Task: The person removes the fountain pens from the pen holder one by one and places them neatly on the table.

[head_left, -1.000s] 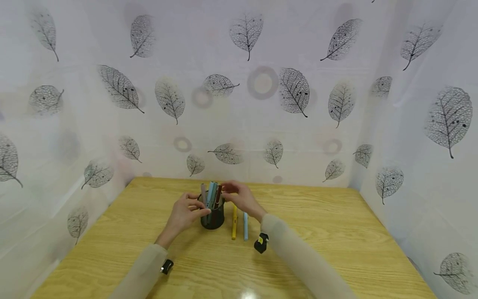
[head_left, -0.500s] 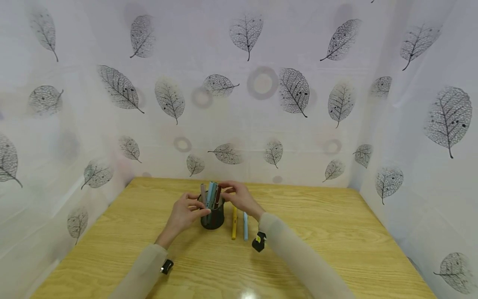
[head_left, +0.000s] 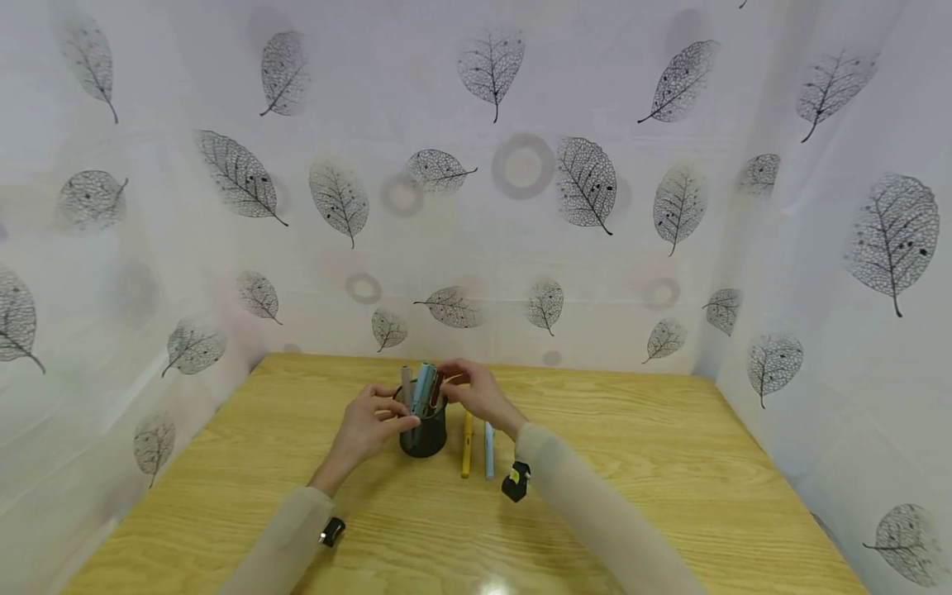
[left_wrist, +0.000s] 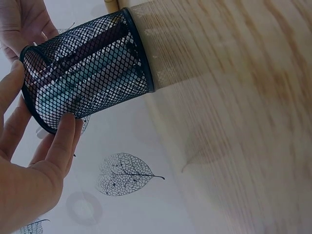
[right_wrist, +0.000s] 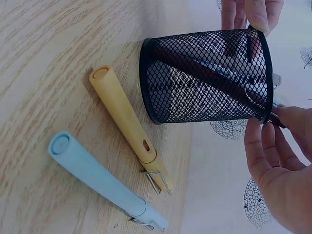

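A black mesh pen holder (head_left: 422, 436) stands upright near the far side of the table, with several pens in it. My left hand (head_left: 366, 423) grips its left rim, thumb in front and fingers behind; in the left wrist view the fingers (left_wrist: 63, 139) lie along the mesh. My right hand (head_left: 479, 395) is at the right rim, where its thumb and fingers pinch the top of a dark red pen (right_wrist: 214, 80) that slants inside the holder. A light blue pen (head_left: 421, 384) and a greyish pink pen (head_left: 406, 382) stick up beside it.
A yellow pen (head_left: 466, 446) and a pale blue pen (head_left: 489, 453) lie side by side on the wooden table (head_left: 632, 479), right of the holder. Leaf-patterned white sheeting (head_left: 476, 248) surrounds the table at the back and sides.
My right hand has shifted slightly left against the pen holder's rim. The dark red pen's top has tilted a little right, more behind the fingers. My left hand keeps its place.
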A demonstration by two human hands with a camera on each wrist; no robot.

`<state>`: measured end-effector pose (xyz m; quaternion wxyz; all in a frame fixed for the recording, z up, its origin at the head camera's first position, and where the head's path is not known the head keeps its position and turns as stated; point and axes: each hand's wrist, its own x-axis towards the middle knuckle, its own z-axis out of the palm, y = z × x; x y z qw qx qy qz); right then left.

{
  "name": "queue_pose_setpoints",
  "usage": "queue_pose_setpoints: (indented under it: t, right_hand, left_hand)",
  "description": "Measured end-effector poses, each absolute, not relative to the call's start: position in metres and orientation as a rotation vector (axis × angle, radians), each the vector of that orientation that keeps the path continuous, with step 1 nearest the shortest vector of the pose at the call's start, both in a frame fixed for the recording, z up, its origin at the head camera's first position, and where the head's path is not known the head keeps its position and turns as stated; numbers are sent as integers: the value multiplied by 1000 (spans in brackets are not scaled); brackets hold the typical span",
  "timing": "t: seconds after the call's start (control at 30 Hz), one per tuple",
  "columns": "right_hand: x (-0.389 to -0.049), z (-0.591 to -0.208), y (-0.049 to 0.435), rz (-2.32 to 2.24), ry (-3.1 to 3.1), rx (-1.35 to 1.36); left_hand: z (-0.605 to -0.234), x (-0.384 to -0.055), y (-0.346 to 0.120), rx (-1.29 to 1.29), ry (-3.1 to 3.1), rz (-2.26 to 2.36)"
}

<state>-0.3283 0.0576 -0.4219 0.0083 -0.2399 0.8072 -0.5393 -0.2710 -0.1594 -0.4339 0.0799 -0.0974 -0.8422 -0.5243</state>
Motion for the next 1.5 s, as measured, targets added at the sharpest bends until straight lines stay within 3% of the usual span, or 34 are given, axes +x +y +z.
queue_pose_setpoints:
  t: [0.67,0.97,1.5]
  right_hand:
    - [-328,-424,57,-1806,2468,-684]
    - [-330,-429,60,-1788,2480,-820]
    - [-328,-431,60,-1730,2560,-805]
  left_hand:
    - [-433,-270,-159,-321,-2520,-1565]
    - [-434,-270,-158,-323,-2519,-1551]
    - [-438,-272,-160,-346,-2505,-1548]
